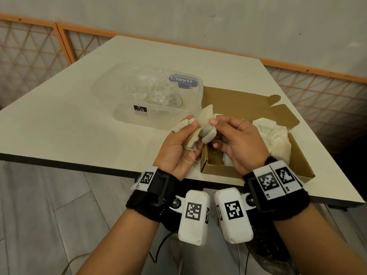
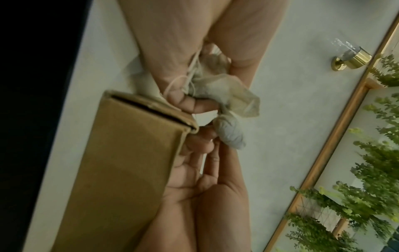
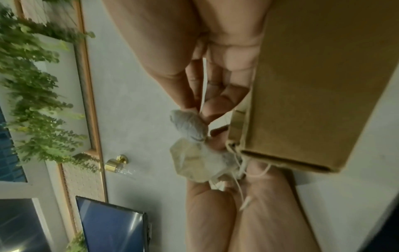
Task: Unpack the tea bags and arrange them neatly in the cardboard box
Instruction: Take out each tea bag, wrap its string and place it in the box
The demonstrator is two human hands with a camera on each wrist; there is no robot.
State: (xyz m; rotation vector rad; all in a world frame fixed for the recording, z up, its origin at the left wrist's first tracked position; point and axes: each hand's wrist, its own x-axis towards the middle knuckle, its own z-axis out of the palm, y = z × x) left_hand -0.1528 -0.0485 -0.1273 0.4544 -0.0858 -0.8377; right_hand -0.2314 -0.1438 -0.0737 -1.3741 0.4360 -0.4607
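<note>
While both hands meet just above the near table [image 1: 59,124] edge, a clear plastic container [image 1: 151,96] sits far-left of them, crumpled clear wrappers [image 1: 153,90] inside, a blue "ClayG" label [image 1: 181,80] on its far right corner. Just right of it lies the open cardboard box [image 1: 238,104], flap folded back to the far side. Loose tea bags [image 1: 272,133] are heaped in the box's right half; the right wrist hides much of the near-left part. Orange-framed lattice panels [image 1: 29,48] run behind the table.

Left hand [image 1: 178,147]: palm turned inward, fingers curled round a bunch of tea bags [image 1: 190,135], thumb pressing them from the near side, thin strings [image 1: 190,155] dangling below. Right hand [image 1: 238,143]: hovers over the box's near-left corner, thumb and forefinger pinching one tea bag [image 1: 208,133] that touches the left hand's bunch; other fingers loosely curled. Left wrist view shows the same pinch, a twisted bag [image 2: 231,134] between both hands beside the box's outer wall [image 2: 129,162]. Right wrist view is blurred; wall plants [image 3: 36,95] and a dark screen [image 3: 112,226] show at left.
</note>
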